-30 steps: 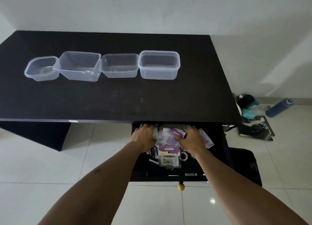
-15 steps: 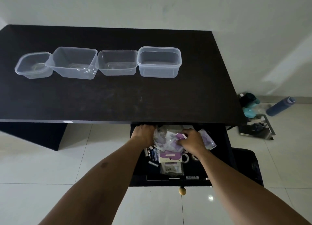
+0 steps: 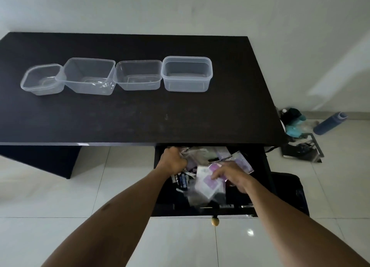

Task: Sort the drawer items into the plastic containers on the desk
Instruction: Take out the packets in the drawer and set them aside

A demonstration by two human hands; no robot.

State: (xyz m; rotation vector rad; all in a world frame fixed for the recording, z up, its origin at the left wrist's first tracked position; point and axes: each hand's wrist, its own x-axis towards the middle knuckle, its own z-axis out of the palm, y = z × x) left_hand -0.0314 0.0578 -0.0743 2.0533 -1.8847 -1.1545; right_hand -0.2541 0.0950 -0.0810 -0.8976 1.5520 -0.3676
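The dark drawer (image 3: 262,186) is pulled out under the desk's front edge and holds a jumble of clear packets, purple-and-white packets and batteries (image 3: 181,180). My left hand (image 3: 173,162) is curled round clear packets at the drawer's back left. My right hand (image 3: 230,173) pinches a purple-and-white packet (image 3: 208,183), which looks blurred and lifted above the pile. Several empty clear plastic containers stand in a row on the black desk (image 3: 140,114): a small one (image 3: 42,79), a deep one (image 3: 88,75), a shallow one (image 3: 138,74) and a rounded box (image 3: 187,73).
The drawer's round brass knob (image 3: 215,221) points toward me. On the tiled floor to the right lie a blue bottle (image 3: 330,122), teal items (image 3: 294,124) and a dark bag (image 3: 288,188) beside the drawer. A white wall stands behind the desk.
My right hand has drawn back toward me and raised a purple-and-white packet off the pile. My left hand has closed tighter on the clear packets at the back left.
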